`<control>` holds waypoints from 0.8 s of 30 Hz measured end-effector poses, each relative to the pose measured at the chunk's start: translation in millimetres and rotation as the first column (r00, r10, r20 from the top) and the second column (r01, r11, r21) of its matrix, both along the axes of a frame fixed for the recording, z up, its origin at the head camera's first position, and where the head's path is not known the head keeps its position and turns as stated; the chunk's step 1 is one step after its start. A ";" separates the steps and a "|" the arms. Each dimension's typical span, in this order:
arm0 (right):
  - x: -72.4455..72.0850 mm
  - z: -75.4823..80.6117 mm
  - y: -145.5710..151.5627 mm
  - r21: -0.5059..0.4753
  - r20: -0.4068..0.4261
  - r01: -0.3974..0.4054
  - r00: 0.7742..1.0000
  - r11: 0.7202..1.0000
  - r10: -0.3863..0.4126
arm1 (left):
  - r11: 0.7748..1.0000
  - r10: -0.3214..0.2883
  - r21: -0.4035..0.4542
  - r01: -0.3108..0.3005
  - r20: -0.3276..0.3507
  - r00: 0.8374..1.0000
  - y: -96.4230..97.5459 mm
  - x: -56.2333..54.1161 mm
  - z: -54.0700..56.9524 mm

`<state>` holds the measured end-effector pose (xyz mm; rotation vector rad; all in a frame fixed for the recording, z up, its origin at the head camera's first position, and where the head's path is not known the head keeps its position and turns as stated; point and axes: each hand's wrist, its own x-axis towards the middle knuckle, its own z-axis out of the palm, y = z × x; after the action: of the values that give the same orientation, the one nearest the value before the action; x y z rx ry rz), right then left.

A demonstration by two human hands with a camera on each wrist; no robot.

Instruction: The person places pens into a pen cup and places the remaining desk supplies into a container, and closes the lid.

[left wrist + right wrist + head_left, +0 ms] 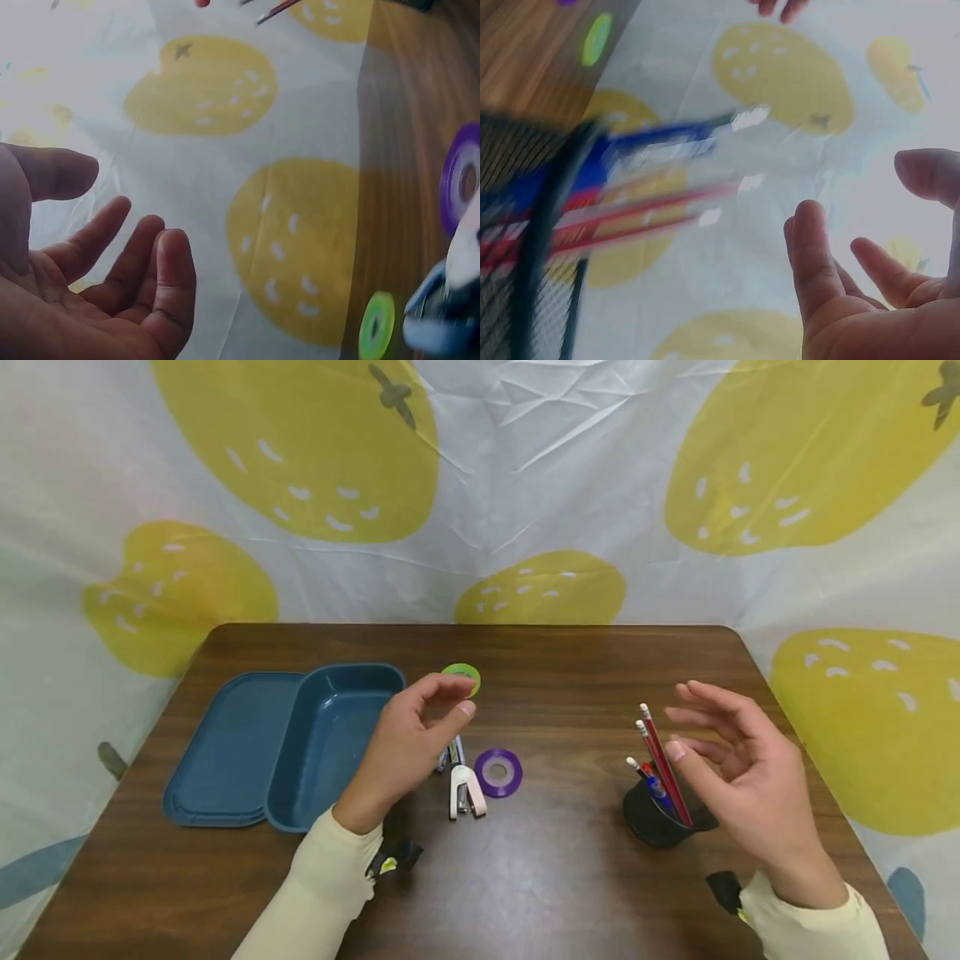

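Standing near right hand (765, 793), left hand (406, 743) farther: pen cup (651, 819).

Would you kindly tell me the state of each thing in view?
Blue box: open, upright
Blue lid: off, beside the box
Pen cup: upright, holding pencils
White stapler: ends apart
Light-blue object: partly hidden, state unclear
Purple tape: lying flat
Green tape: flat, partly hidden
Left hand: raised, holding nothing
Right hand: raised, holding nothing

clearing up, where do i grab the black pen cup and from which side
Probably the side wall of the black pen cup, below its rim, coming from the right, where the right hand hovers: red pencils stick up past the rim and lean left, crowding the top.
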<state>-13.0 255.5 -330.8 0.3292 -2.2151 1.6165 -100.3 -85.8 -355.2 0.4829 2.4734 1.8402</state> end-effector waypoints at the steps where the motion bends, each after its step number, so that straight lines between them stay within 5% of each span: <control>1: -0.9 2.1 -5.0 0.011 0.000 -0.008 1.000 1.000 0.008 | 1.000 0.013 -0.002 -0.013 0.006 1.000 -5.4 0.1 0.7; 12: -18.2 7.5 -52.2 0.131 0.030 -0.156 0.988 0.979 0.154 | 0.983 0.085 -0.164 -0.078 0.041 0.996 -72.3 1.9 4.1; 24: -36.9 -21.0 -95.1 0.183 0.159 -0.255 0.961 0.949 0.228 | 0.944 0.170 -0.299 -0.137 0.087 0.982 -131.8 5.3 -2.3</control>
<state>-49.8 160.4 -351.8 0.5842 -2.5352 1.5762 -95.1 -217.6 -357.5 0.1723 2.7059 1.4573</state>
